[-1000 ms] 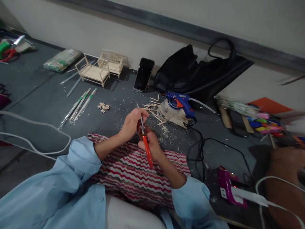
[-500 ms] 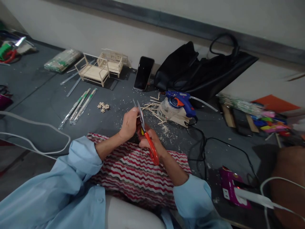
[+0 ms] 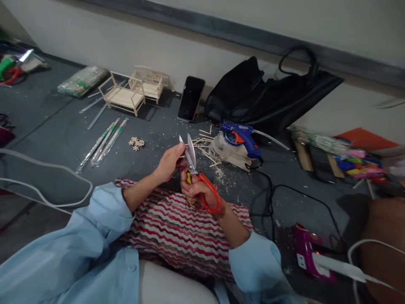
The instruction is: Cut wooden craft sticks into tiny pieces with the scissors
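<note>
My right hand (image 3: pixel 196 191) is wrapped round the orange and yellow handles of a pair of scissors (image 3: pixel 190 157), blades pointing away from me and spread apart. My left hand (image 3: pixel 170 161) is closed in a pinch beside the blades. A small pale stick (image 3: pixel 182 156) shows at its fingertips, mostly hidden by the fingers. Beyond the hands lie several thin wooden sticks (image 3: pixel 207 145) among pale crumbs. Under my forearms is a striped red and white cloth (image 3: pixel 177 228).
A blue glue gun (image 3: pixel 242 133) rests on a clear jar (image 3: pixel 218 145), its black cord trailing right. Farther back stand a phone (image 3: pixel 191 98), a black bag (image 3: pixel 253 93) and a miniature wooden bench (image 3: pixel 123 96). Small wooden flowers (image 3: pixel 136 142) and wrapped sticks (image 3: pixel 104 143) lie left.
The scissor blades have spread wider and turned more toward me, with the orange handle swinging right. My left hand stays close to the blades, shifted only slightly.
</note>
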{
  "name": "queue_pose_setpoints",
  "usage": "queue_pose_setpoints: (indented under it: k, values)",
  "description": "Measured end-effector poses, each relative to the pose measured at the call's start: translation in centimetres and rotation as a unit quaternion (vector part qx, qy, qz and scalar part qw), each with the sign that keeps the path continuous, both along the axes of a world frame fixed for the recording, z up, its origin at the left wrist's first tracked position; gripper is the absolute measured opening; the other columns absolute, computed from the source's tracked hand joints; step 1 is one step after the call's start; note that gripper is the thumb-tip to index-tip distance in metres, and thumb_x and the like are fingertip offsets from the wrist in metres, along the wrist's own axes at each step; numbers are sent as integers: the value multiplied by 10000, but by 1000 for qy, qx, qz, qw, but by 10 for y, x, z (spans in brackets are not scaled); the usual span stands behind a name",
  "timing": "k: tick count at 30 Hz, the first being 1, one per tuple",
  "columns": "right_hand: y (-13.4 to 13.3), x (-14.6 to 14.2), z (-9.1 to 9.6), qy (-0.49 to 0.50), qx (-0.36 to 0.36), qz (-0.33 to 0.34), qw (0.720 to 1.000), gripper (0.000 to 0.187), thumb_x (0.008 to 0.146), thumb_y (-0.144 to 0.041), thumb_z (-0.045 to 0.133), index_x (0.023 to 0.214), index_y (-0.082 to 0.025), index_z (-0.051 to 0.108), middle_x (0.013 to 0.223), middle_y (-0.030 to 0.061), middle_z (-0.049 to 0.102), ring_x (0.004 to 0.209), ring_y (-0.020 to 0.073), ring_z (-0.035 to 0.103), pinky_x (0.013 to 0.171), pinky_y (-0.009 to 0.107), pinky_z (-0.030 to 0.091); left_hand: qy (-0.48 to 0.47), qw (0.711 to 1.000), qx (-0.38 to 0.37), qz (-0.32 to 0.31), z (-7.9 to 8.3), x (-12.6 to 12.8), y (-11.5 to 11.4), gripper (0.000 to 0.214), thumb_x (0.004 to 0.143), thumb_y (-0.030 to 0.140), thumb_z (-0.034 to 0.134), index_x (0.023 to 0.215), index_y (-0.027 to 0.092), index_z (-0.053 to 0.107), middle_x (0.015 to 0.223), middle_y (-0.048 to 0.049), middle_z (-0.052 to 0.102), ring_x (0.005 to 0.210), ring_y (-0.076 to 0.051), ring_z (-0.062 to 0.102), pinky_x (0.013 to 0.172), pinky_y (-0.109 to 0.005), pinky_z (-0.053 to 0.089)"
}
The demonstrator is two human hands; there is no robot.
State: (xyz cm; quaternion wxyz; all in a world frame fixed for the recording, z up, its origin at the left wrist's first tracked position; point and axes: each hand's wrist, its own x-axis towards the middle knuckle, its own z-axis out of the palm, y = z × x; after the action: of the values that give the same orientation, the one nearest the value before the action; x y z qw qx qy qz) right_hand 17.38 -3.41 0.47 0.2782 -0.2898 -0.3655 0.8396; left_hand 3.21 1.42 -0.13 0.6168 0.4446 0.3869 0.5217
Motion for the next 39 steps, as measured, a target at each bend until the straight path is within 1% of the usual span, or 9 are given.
queue_pose_setpoints:
  k: [5,11,15,19,23,25,28,32,39]
  values:
    - [8,6,-5,55,-26,35,998,332,648,-220,561,962,-243,458,586,-118,265,446,44,143,402,159,129,41,999,3,15,-9,-14,11,512,849,667,441,676,186,475,474,84,273,377,-45,233,378,-206,206]
    - [11,12,-7,26,42,-47,998,340,671,-228,585,998,-239,493,588,-119,302,440,40,174,397,163,138,150,980,18,130,-12,-29,21,439,833,561,548,660,158,561,498,70,345,412,-45,274,393,-205,205]
    - [8,11,-4,-51,122,-146,980,335,674,-244,609,994,-247,510,638,-105,392,437,32,233,396,170,179,61,993,-78,71,-2,-30,18,348,800,486,615,705,154,566,504,88,302,393,-36,216,374,-191,159]
    - [6,6,1,-175,196,-232,937,334,646,-234,659,961,-238,547,597,-107,397,443,38,287,407,180,226,-16,991,-134,3,4,-32,15,329,776,472,622,765,149,560,579,72,366,404,-27,227,373,-176,159]
    - [6,2,-3,-188,207,-278,919,324,653,-261,667,955,-242,551,575,-115,395,427,36,274,411,187,235,123,987,-81,68,2,-35,21,204,779,363,591,787,160,568,612,56,425,457,-45,331,417,-170,236]
    - [7,1,-6,-187,209,-285,917,328,653,-270,680,953,-242,551,584,-113,408,427,36,279,410,190,238,252,963,-8,95,2,-34,32,133,777,290,578,788,159,594,643,37,496,532,-68,422,500,-185,336]
    - [7,0,-12,-193,219,-284,913,351,649,-266,701,968,-245,555,579,-114,399,428,39,281,407,188,239,444,888,87,81,3,-28,60,103,757,207,584,814,147,645,728,-14,614,686,-127,542,666,-242,423]
    - [7,0,-14,-185,213,-301,911,360,683,-281,682,1015,-263,543,547,-120,358,417,48,263,399,187,230,586,804,97,29,7,-15,95,183,788,242,588,906,143,686,917,-94,690,883,-211,619,775,-298,456]
    - [8,-4,-13,-204,229,-315,898,437,684,-268,664,1098,-258,526,557,-127,373,427,49,291,419,188,258,639,767,55,-17,1,2,114,264,786,221,581,1006,136,699,1040,-145,697,963,-252,650,812,-323,486]
